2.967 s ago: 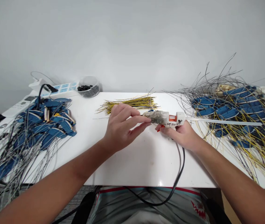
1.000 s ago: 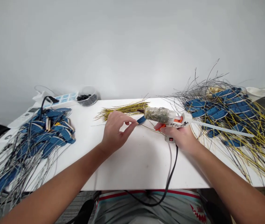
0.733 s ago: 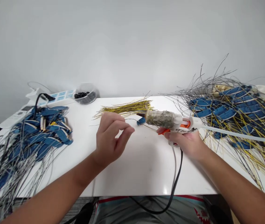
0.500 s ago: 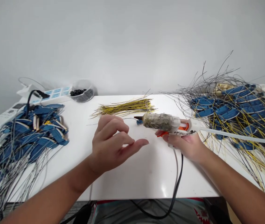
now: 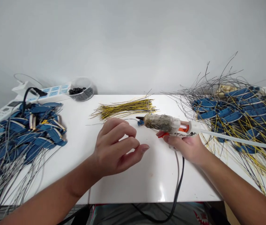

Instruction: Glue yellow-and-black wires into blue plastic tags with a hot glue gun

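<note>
My right hand (image 5: 189, 145) grips a white hot glue gun (image 5: 163, 122) with an orange trigger, its dark nozzle pointing left. A long translucent glue stick (image 5: 236, 139) sticks out of its back end. Just behind the nozzle, a small blue part (image 5: 140, 122) with a thin dark wire lies on the table, partly covered by the gun. My left hand (image 5: 119, 148) hovers to the left of the gun, fingers loosely curled and thumb stretched out; I see nothing held in it.
A bundle of yellow and black wires (image 5: 125, 107) lies at the back centre. Blue wired parts are heaped at left (image 5: 36, 131) and right (image 5: 229, 109). A clear tub (image 5: 86, 93) of small black pieces stands beside a power strip (image 5: 55, 90). The gun's black cord (image 5: 178, 187) hangs over the front edge.
My left hand has shifted slightly right and down, and its curled fingers have loosened away from the thumb. The glue gun stays almost where it was.
</note>
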`<state>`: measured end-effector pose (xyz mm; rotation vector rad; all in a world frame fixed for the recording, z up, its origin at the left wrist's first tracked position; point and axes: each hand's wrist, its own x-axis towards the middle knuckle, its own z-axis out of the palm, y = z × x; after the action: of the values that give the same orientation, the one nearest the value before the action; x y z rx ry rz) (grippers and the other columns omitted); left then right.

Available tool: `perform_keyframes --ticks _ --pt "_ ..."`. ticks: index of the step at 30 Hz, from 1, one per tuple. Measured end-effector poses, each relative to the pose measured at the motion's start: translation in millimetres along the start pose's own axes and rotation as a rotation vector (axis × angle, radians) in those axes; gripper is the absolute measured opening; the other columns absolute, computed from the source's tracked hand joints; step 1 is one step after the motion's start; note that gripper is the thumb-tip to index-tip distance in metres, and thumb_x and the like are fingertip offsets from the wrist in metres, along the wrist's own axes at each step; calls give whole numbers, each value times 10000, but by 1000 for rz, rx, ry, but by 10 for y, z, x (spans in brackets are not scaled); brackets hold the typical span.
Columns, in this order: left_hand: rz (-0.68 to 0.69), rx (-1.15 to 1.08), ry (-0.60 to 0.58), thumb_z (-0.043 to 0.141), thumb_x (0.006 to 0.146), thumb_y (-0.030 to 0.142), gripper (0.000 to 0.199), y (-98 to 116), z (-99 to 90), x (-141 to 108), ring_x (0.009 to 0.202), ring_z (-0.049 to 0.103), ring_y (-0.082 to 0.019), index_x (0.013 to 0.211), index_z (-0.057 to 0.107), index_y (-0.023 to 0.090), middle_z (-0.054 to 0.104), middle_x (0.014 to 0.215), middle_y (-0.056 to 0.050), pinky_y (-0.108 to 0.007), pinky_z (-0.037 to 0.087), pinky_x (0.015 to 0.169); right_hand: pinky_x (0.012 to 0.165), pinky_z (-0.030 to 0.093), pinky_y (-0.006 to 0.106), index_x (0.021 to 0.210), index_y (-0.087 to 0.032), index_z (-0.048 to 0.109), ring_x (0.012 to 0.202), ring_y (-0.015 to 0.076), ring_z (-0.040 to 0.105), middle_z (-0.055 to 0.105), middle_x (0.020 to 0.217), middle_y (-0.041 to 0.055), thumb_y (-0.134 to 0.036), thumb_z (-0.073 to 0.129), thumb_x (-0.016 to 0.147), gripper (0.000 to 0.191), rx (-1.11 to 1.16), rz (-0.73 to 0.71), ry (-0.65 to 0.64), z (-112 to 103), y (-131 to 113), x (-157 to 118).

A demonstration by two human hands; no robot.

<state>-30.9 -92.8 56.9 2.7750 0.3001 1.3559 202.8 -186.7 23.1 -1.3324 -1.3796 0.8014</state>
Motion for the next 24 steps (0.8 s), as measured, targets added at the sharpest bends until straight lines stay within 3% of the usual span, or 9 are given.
perform_keyframes --ticks 8,17,20,24 --pt "-40 -64 -113 750 848 202 217 -99 139 -55 791 517 -131 743 561 188 629 784 -17 -314 443 765 870 596 360 935 -197 790 947 261 739 784 967 77 -309 692 887 156 -47 30 114 21 63 79" --pt "-187 -111 -196 684 914 248 266 -194 219 -133 776 486 -122 713 531 165 597 761 -13 -318 398 769 840 562 367 924 -176 797 908 267 718 775 932 72 -402 701 875 251 -86 139 170 16 132 101" --pt "-331 -347 -269 620 954 299 311 -161 208 -106 808 507 -131 706 486 167 582 792 -31 -326 433 792 838 551 382 941 -161 800 917 283 714 780 959 85 -455 714 859 317 -80 183 196 19 165 106" --pt "-684 -977 -236 369 1003 408 316 -91 144 76 871 606 -170 770 349 195 596 929 -95 -360 529 760 878 538 371 962 -159 802 982 286 713 784 1000 81 -454 724 845 326 -62 193 185 12 199 130"
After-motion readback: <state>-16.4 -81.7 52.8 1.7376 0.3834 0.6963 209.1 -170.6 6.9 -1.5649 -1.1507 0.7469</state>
